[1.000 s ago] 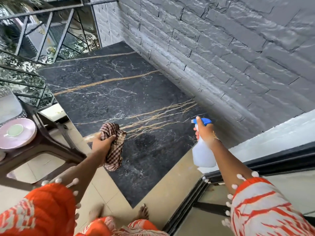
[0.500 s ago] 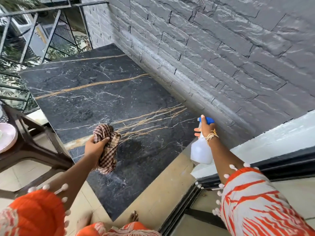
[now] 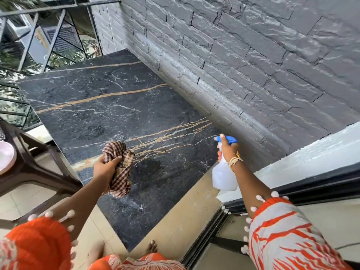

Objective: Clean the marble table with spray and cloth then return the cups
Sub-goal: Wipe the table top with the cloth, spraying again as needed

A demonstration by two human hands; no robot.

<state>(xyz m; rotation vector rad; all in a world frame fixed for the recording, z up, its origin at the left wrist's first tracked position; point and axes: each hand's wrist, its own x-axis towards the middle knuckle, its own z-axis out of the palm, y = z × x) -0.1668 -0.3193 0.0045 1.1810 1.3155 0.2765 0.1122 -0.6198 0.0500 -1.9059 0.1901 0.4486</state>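
Spray phase, by my reading. Right hand [image 3: 228,151] grips the spray bottle [image 3: 222,176] at its neck, index finger along the blue trigger head [image 3: 229,140]; nozzle points left, over the near right part of the marble counter [image 3: 109,114]. Bottle upright, at the counter's right edge. Left hand [image 3: 105,168] clutches the bunched checked cloth [image 3: 119,168], raised over the near left part; contact with the stone unclear. Cloth hand is nearer the darker patch [image 3: 153,168] between the two hands. No cups visible; a pink dish [image 3: 5,156] sits on the brown chair [image 3: 29,164] at left.
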